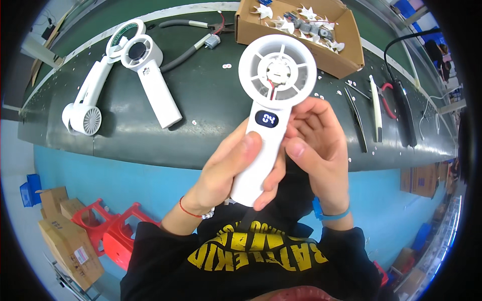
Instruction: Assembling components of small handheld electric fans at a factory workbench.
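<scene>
Over the near edge of the bench I hold up a white handheld fan (258, 165), its lit display facing up. Its round head shows spokes, a motor hub and a red wire; I cannot make out any blades. My left hand (226, 165) is closed around the handle, with the thumb lying on the front below the display. My right hand (319, 145) is beside the fan's neck, loosely cupped with thumb and fingers apart. Its fingertips are close to the neck, and whether they touch is hard to see.
Left on the dark bench (211, 135) lie a second white fan (158, 93) and a folding fan (90, 100). Behind are pliers (188, 55) and a carton (301, 45) of white blades and motors. Tweezers (357, 120), a white-handled tool (375, 108) and a black tool (404, 113) lie right.
</scene>
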`<state>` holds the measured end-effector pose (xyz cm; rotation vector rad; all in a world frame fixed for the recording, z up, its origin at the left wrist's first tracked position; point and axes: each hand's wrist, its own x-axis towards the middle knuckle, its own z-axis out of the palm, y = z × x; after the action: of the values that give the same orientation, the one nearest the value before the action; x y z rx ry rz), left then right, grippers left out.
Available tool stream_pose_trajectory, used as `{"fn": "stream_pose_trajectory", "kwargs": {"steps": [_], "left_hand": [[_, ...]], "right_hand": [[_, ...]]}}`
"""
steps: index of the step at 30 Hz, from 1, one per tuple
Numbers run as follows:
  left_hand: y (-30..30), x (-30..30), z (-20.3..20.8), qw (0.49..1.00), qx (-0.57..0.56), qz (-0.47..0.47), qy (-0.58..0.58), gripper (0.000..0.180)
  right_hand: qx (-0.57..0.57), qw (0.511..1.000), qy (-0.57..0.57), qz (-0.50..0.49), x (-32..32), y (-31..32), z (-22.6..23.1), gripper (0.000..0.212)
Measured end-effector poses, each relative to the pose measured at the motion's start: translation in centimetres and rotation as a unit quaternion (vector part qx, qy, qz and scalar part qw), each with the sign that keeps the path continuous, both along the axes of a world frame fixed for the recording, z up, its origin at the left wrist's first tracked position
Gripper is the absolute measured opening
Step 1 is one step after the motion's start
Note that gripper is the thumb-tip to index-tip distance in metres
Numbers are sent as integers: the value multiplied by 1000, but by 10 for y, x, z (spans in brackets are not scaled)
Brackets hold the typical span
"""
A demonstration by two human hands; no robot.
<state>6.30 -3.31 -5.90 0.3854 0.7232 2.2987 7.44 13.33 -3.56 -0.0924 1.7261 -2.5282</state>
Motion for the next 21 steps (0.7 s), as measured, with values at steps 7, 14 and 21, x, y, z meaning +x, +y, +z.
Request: {"fn": "stream_pose_trajectory", "kwargs": {"steps": [7, 14, 21], "left_hand": [[-1, 11, 8, 993, 34, -97, -50, 59], [21, 23, 13, 996, -30, -80, -33, 65], [-6, 25, 23, 981, -105, -164, -15, 55]], "right_hand": [[-40, 998, 40, -33, 10, 4, -3, 87], [57, 986, 125, -91, 21, 14, -9, 78], [285, 932, 180, -132, 35, 51, -4, 94]]}}
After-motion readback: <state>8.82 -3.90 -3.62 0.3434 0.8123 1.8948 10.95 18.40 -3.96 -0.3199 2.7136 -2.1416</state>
